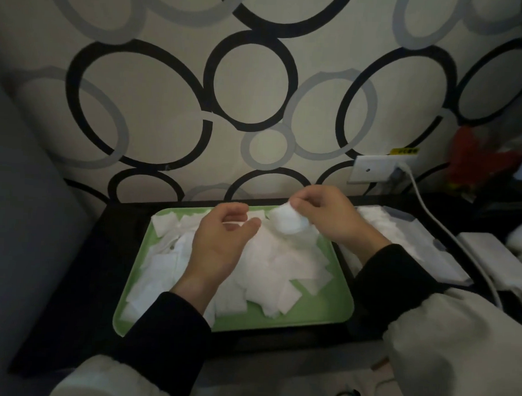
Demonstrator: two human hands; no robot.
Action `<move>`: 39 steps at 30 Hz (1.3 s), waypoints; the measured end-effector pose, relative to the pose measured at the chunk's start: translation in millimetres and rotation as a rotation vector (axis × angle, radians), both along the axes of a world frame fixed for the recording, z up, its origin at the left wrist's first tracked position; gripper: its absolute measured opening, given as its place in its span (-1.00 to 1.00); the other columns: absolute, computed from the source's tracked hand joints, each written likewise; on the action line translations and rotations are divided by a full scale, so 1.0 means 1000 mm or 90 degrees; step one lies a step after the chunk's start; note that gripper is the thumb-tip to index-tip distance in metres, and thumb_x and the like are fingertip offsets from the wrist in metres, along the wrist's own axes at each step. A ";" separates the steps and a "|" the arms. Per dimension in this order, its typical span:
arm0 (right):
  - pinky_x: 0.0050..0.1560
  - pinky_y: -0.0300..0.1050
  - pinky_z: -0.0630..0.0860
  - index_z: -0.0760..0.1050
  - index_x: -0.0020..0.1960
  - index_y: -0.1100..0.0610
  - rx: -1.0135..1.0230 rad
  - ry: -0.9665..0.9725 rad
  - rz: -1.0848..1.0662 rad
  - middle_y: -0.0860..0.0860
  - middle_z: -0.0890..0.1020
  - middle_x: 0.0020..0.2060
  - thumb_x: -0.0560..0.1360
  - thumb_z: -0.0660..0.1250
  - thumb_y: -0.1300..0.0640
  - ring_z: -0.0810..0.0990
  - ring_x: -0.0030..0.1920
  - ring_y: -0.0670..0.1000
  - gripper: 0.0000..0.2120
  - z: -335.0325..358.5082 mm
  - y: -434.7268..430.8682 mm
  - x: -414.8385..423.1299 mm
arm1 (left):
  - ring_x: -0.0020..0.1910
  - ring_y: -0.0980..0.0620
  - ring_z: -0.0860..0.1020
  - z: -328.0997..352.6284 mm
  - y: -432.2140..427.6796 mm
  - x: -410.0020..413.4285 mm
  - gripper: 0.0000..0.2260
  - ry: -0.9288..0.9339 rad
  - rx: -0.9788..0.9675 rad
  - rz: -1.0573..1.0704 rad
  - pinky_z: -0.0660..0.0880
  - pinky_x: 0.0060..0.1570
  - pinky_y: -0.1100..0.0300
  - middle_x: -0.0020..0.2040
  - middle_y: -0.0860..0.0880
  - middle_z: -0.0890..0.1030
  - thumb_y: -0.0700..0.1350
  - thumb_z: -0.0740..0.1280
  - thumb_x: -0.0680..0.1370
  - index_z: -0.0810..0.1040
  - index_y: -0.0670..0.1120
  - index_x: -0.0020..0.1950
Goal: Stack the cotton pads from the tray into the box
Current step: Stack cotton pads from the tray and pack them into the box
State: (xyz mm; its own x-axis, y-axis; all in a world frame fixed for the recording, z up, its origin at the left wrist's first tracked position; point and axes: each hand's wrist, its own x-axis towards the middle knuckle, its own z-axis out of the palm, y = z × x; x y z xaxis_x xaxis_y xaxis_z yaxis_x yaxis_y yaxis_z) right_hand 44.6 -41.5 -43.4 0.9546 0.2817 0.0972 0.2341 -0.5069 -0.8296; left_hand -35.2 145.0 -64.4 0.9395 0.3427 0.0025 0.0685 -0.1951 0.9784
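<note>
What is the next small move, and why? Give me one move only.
Probably: swing the right hand rightward and lay its held cotton pads in the clear box. The bunch is already pinched and lifted above the green tray, the box lies just right of the tray, and it already holds pads to stack on.

surface: dark table [103,266], back edge up against the wall | middle: green tray [323,318] sits flat on it, hogs most of the top | 3 o'clock of tray: clear box [399,215] right beside it | further toward 3: white cable [439,230] trailing across, flat white block [488,256] too
</note>
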 end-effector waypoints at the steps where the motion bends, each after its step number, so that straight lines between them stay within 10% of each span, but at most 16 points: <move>1: -0.14 -0.27 0.52 0.66 0.01 0.16 0.012 0.010 0.048 0.00 0.70 -0.13 0.58 0.35 0.15 0.64 -0.14 -0.16 -0.87 0.007 0.000 -0.006 | 0.09 0.15 0.58 0.000 -0.001 -0.001 -0.64 -0.008 -0.014 -0.031 0.52 0.02 0.23 0.09 0.12 0.63 -0.02 0.53 0.46 0.57 0.05 0.22; 10: -0.20 -0.27 0.50 0.66 -0.04 0.21 0.108 0.026 0.033 0.08 0.69 -0.21 0.63 0.26 0.17 0.59 -0.30 -0.14 -0.78 -0.001 0.013 -0.008 | -0.11 0.07 0.65 -0.004 -0.002 0.000 -0.92 -0.030 -0.052 -0.013 0.53 -0.27 0.26 -0.09 0.04 0.70 -0.14 0.47 0.51 0.66 -0.01 -0.02; 16: 0.30 -0.05 0.46 0.59 0.22 0.02 -0.219 -0.006 -0.041 -0.07 0.57 0.20 0.52 0.42 0.09 0.53 0.21 -0.02 -0.72 -0.034 0.014 0.025 | -0.25 -0.03 0.71 -0.004 0.005 0.004 -0.92 -0.007 -0.183 0.085 0.59 -0.31 0.19 -0.04 -0.10 0.68 -0.17 0.36 0.59 0.57 -0.06 0.08; 24: 0.31 0.07 0.45 0.62 0.15 -0.06 -0.369 -0.002 -0.036 -0.02 0.56 0.24 0.44 0.44 0.01 0.50 0.27 0.08 -0.72 -0.046 0.029 0.040 | -0.29 -0.06 0.72 0.000 0.010 0.007 -0.91 0.013 -0.238 0.093 0.60 -0.35 0.19 0.02 -0.13 0.64 -0.17 0.33 0.61 0.51 -0.03 0.10; 32: -0.14 -0.14 0.49 0.60 -0.15 0.06 0.034 0.014 -0.111 -0.02 0.62 -0.22 0.54 0.36 0.14 0.58 -0.17 -0.04 -0.90 -0.018 0.018 0.012 | -0.06 -0.02 0.65 -0.004 0.017 0.004 -0.92 -0.002 -0.172 0.079 0.57 -0.27 0.23 -0.01 -0.02 0.66 -0.14 0.38 0.57 0.62 0.00 0.03; 39: -0.24 -0.13 0.59 0.62 0.05 0.24 0.211 0.115 -0.028 0.18 0.72 -0.16 0.56 0.37 0.21 0.66 -0.25 0.02 -0.88 0.005 0.001 -0.035 | -0.04 0.02 0.64 -0.006 0.005 -0.006 -0.87 0.024 -0.118 0.024 0.57 -0.24 0.23 -0.01 0.01 0.68 -0.16 0.41 0.56 0.66 -0.03 0.08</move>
State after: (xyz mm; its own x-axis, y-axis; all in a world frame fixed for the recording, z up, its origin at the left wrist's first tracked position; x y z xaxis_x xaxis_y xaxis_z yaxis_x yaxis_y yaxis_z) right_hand 9.4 -40.7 -38.3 0.9751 0.2215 0.0048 0.0525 -0.2096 -0.9764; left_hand -40.9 149.6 -70.8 0.9241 0.3690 -0.0990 0.1096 -0.0079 0.9939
